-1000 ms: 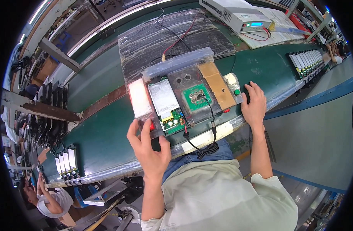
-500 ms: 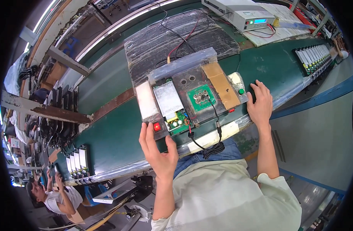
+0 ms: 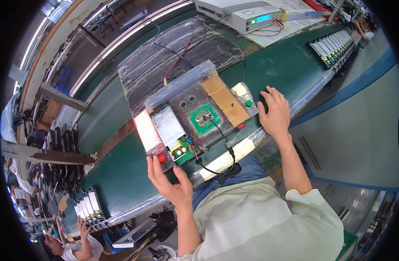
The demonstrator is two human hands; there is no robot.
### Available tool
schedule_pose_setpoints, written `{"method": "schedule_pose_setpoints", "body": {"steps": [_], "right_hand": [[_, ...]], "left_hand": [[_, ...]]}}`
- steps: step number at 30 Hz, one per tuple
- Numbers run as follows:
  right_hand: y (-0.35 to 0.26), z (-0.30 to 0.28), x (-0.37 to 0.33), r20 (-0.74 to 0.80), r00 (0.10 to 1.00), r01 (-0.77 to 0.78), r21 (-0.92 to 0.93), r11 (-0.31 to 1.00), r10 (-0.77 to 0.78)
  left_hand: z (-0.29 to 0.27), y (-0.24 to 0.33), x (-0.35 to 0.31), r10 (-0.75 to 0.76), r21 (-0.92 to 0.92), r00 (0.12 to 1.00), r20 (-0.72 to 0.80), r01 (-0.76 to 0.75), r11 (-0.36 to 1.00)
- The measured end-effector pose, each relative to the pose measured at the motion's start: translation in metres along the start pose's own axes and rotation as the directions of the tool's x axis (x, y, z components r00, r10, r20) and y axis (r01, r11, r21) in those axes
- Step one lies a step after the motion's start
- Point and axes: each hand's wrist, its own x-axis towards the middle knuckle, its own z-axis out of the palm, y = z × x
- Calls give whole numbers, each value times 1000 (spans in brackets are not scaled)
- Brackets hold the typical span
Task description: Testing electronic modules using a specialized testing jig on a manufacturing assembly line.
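A green bench (image 3: 290,69) carries a dark box (image 3: 184,116), on whose left part lies a silver-covered circuit board (image 3: 173,135). The right hand (image 3: 275,114), loosely open and empty, is near a green button (image 3: 248,103). The left hand (image 3: 172,186), spread, holding nothing, perhaps touches the box beside a red switch (image 3: 161,158).

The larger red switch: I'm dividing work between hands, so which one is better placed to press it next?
Left hand, probably: its fingers are close beside the larger red switch, while the right hand is well off, near the green button.
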Motion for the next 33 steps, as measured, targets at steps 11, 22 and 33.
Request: {"method": "schedule_pose_setpoints", "body": {"steps": [11,22,33], "right_hand": [[1,2,-1,-16,1000,3,-5,1000,-3],[0,2,0,-5,1000,-5,13,1000,5],[-1,1,0,17,1000,-22,-22,1000,22]], "left_hand": [[0,-1,-1,9,16,1000,8,-10,1000],[3,-6,-4,17,-16,1000,0,-17,1000],[3,-5,-4,13,-35,1000,-7,-13,999]]}}
